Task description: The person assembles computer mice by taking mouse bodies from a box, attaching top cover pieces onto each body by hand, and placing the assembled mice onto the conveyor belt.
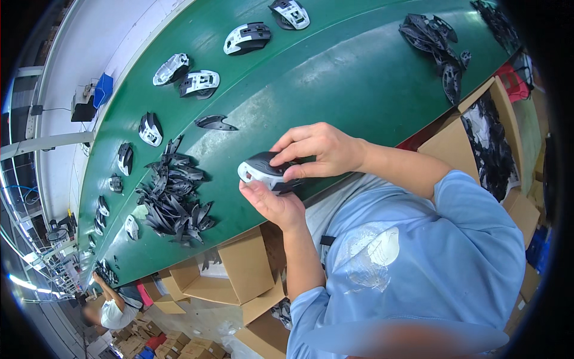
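A computer mouse shell (257, 170), white with a black top piece, is held between my two hands over the near edge of the green table. My left hand (276, 205) grips it from below, its thumb at the white side. From above, my right hand (321, 151) presses its fingertips onto the black top, the thumb along the side. The shell's underside is hidden by my left hand. Beyond the shell lies a single black curved side piece (216, 122). Left of my hands is a heap of black curved plastic pieces (173, 200).
Several black-and-white mouse shells (247, 38) are spread along the green table (335, 78). Black frame-like parts (439, 51) lie at the far right. Cardboard boxes stand at the near edge, one (491, 140) full of black parts. Another person (113, 308) works at the far left.
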`<state>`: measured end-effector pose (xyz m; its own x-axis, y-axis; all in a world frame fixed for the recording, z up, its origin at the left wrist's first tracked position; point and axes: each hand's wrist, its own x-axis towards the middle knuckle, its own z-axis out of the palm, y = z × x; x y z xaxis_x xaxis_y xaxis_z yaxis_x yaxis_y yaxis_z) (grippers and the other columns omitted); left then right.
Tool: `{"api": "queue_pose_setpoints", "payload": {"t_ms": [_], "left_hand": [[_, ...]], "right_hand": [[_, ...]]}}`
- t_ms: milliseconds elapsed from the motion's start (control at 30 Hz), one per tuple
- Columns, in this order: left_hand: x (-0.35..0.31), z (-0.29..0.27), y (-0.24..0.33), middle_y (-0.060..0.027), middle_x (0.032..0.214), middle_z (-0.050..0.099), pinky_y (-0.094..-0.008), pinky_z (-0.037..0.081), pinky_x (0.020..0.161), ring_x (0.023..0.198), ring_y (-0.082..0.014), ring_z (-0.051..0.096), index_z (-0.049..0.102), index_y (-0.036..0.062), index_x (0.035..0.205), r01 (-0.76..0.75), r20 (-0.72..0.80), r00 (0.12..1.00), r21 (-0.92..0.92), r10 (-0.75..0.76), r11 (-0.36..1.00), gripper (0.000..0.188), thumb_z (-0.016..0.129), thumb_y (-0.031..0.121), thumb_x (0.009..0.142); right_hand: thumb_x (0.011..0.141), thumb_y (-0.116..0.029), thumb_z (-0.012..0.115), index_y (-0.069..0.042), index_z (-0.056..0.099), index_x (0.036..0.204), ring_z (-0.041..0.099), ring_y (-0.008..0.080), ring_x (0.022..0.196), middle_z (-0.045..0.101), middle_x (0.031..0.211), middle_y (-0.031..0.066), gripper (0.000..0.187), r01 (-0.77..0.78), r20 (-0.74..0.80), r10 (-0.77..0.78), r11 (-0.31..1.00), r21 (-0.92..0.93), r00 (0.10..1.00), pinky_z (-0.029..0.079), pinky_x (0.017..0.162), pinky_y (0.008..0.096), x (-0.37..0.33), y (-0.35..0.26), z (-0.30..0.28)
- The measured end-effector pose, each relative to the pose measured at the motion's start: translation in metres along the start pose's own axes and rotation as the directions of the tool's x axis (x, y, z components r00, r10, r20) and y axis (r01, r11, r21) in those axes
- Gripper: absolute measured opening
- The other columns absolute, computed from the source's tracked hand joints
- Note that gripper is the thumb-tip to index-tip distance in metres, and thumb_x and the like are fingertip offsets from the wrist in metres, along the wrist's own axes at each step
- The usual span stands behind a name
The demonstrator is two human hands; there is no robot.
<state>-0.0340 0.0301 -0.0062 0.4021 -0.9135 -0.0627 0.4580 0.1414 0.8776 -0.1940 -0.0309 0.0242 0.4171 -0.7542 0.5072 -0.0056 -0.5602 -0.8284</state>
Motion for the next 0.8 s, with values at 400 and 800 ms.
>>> {"api": "queue_pose_setpoints", "payload": {"t_ms": [400,800], "left_hand": [[-0.012,0.007,0.007,-0.017,0.13,0.056,-0.0394,0.055,0.098,0.119,-0.0278,0.061,0.041,0.0028,0.136,0.022,0.027,0.999,0.033,-0.023,0.999,0.051,0.053,0.042,0.107],[0.029,-0.014,0.028,-0.0202,0.146,0.048,-0.0496,0.036,0.109,0.127,-0.0387,0.045,0.038,-0.0052,0.148,-0.592,0.56,0.804,0.785,0.201,0.181,0.089,0.086,0.027,0.08]], "right_hand": [[0.076,-0.027,0.087,0.0,0.071,0.122,0.069,0.0337,0.103,0.067,0.13,0.0192,0.055,0.056,0.001,-0.056,0.991,-0.121,0.998,0.057,0.087,0.0378,-0.009,-0.004,0.012],[0.082,-0.034,0.079,-0.004,0.07,0.116,0.065,0.0325,0.1,0.069,0.12,0.0137,0.046,0.298,0.292,-0.19,0.87,-0.392,0.937,0.054,0.089,0.0394,0.024,0.055,-0.025]]}}
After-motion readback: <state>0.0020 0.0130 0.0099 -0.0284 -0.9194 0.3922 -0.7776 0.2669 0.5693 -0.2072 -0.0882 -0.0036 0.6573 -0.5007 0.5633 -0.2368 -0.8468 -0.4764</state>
